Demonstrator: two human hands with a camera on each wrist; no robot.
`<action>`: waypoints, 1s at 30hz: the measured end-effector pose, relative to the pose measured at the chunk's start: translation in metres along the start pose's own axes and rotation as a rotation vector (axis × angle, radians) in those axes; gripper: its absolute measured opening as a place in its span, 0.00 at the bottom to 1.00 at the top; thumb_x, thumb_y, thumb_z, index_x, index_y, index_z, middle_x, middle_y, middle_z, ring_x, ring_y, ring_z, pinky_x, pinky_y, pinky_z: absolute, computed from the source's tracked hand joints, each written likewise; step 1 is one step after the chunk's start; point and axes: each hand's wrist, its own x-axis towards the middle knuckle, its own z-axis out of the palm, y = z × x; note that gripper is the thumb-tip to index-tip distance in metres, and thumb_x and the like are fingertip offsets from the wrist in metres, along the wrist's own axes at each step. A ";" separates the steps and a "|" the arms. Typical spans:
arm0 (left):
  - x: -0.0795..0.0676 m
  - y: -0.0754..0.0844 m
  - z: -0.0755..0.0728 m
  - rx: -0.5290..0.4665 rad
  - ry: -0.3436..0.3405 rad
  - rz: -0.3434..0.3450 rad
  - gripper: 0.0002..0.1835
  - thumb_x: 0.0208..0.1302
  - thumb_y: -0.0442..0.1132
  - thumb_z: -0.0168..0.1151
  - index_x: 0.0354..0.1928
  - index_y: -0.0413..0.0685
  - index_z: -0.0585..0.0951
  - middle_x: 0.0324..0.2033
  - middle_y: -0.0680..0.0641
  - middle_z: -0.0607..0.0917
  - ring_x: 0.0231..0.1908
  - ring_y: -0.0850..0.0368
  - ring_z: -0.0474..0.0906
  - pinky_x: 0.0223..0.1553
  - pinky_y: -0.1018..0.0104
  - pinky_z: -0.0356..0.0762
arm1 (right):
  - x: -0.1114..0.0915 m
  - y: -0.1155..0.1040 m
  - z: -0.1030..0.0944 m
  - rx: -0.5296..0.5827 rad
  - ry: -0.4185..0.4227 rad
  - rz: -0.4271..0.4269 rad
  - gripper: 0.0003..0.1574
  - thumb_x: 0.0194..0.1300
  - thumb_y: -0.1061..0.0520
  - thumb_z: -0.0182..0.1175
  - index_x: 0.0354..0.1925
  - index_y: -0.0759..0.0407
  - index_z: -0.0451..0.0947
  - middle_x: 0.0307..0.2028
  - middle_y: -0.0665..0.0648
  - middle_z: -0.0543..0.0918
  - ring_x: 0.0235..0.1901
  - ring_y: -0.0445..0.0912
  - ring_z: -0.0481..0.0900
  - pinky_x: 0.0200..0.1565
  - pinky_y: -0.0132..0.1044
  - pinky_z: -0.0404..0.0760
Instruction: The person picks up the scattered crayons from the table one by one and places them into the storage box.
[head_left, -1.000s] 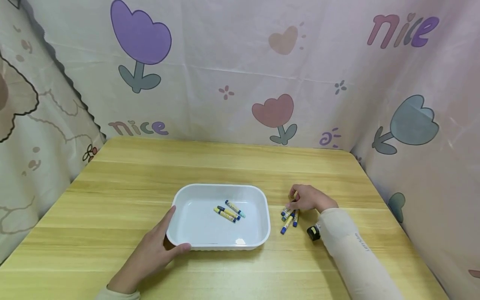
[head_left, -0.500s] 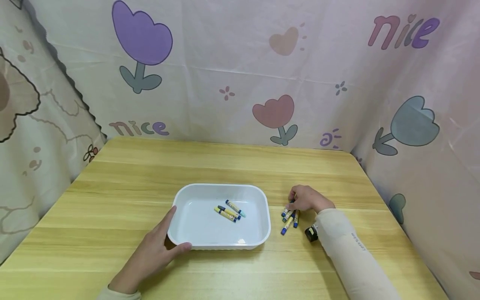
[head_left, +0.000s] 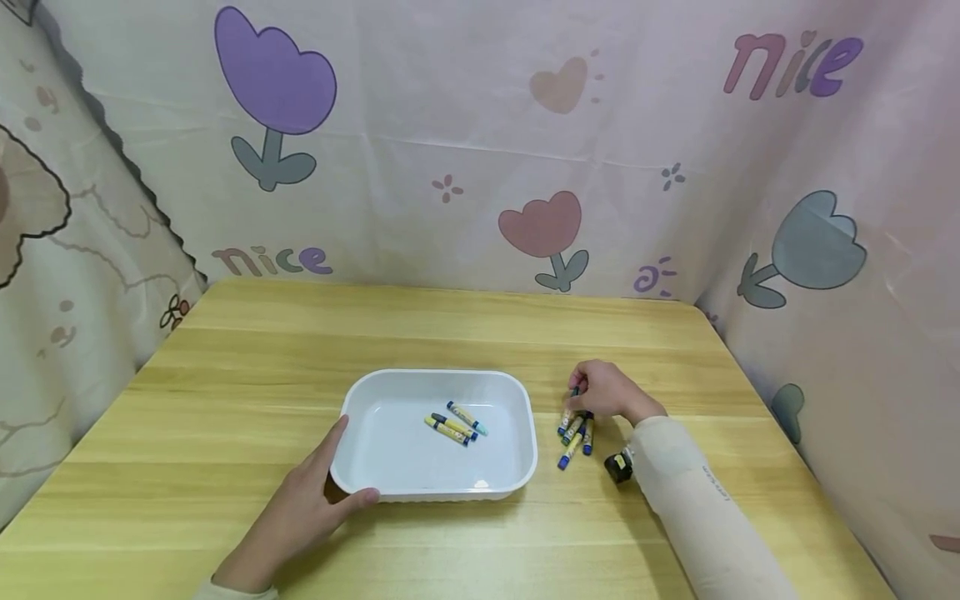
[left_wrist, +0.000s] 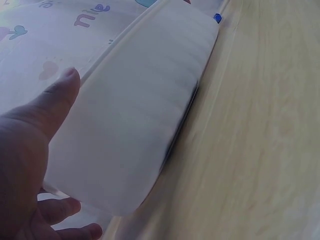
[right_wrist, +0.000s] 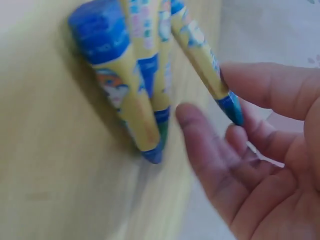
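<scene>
A white tray [head_left: 363, 467] sits on the table with several crayons [head_left: 448, 430] lying inside. My left hand [head_left: 296, 500] holds its near-left corner; the thumb lies at the front rim, the other fingers along the left side. Right of the tray, my right hand [head_left: 609, 390] pinches one crayon [right_wrist: 202, 55] near its green tip between thumb and fingers. That crayon is tilted, and its blue end points down toward a small pile of crayons [head_left: 573, 442] on the table. In the right wrist view several of these yellow-wrapped, blue-banded crayons [right_wrist: 122, 90] lie close beside it.
The wooden table [head_left: 262, 358] reaches back to a patterned curtain [head_left: 420, 125], which also hangs along both sides. A small black device [head_left: 618, 467] is fixed at my right wrist.
The right hand has moved slightly up and back from the pile, and the pinched crayon now shows its green tip. My left hand stays at the tray; the head view has shifted slightly.
</scene>
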 end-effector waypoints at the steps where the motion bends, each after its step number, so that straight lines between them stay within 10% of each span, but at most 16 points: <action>1: 0.000 0.000 0.000 -0.001 0.000 -0.004 0.57 0.55 0.59 0.70 0.76 0.41 0.48 0.68 0.29 0.61 0.62 0.28 0.64 0.55 0.33 0.67 | 0.001 -0.001 -0.001 0.005 0.013 -0.018 0.13 0.54 0.63 0.69 0.36 0.64 0.76 0.27 0.54 0.75 0.28 0.46 0.72 0.34 0.38 0.75; 30: 0.000 0.000 0.000 0.008 0.009 0.002 0.57 0.54 0.59 0.70 0.76 0.41 0.49 0.68 0.29 0.62 0.63 0.28 0.63 0.55 0.33 0.66 | 0.006 -0.047 -0.014 0.073 0.146 -0.221 0.15 0.71 0.66 0.53 0.55 0.64 0.73 0.38 0.58 0.77 0.28 0.45 0.77 0.28 0.36 0.80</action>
